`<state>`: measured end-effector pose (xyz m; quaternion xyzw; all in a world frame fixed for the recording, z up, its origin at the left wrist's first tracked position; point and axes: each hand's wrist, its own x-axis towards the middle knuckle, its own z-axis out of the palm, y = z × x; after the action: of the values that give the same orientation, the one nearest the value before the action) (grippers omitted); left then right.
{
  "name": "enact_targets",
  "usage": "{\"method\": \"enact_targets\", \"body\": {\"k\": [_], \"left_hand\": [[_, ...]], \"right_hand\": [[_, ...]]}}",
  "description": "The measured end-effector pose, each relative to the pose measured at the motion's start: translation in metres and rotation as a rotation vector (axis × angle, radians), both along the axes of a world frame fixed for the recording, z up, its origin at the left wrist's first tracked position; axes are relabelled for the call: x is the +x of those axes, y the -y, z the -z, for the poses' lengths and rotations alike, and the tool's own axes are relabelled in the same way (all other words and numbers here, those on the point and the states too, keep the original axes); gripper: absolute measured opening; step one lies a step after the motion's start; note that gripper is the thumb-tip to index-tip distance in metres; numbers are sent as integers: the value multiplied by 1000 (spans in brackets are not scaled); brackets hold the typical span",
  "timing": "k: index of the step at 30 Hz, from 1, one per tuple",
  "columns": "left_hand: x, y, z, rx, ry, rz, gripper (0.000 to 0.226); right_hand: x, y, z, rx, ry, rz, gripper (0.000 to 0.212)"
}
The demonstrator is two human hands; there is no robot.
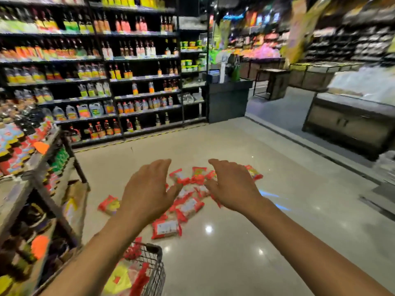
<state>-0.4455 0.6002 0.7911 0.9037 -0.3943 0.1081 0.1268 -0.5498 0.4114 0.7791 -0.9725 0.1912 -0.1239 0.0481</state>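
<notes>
Several red snack packets point(188, 207) lie scattered in a heap on the shiny shop floor. One packet point(109, 205) lies apart to the left, another point(166, 228) at the near edge of the heap. My left hand point(147, 191) hovers above the heap's left side, fingers loosely spread and holding nothing. My right hand point(230, 185) hovers above the right side, also empty with relaxed fingers. A wire shopping basket point(152, 265) at the bottom holds red and yellow packets.
A low display rack point(40, 180) with packets stands at the left. Tall shelves of bottles point(128, 82) line the back. A dark counter point(228, 99) and wooden bins point(350, 122) stand at the right, beyond open floor. The view is motion-blurred.
</notes>
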Motion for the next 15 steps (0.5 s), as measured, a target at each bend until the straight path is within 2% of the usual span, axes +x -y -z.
{"method": "enact_targets", "body": {"k": [7, 15], "left_hand": [[-48, 126, -19, 10, 4, 208, 74], [-101, 226, -10, 24, -15, 297, 74]], "right_hand": [[-111, 104, -16, 61, 35, 295, 69], [-183, 190, -16, 156, 52, 400, 70]]}}
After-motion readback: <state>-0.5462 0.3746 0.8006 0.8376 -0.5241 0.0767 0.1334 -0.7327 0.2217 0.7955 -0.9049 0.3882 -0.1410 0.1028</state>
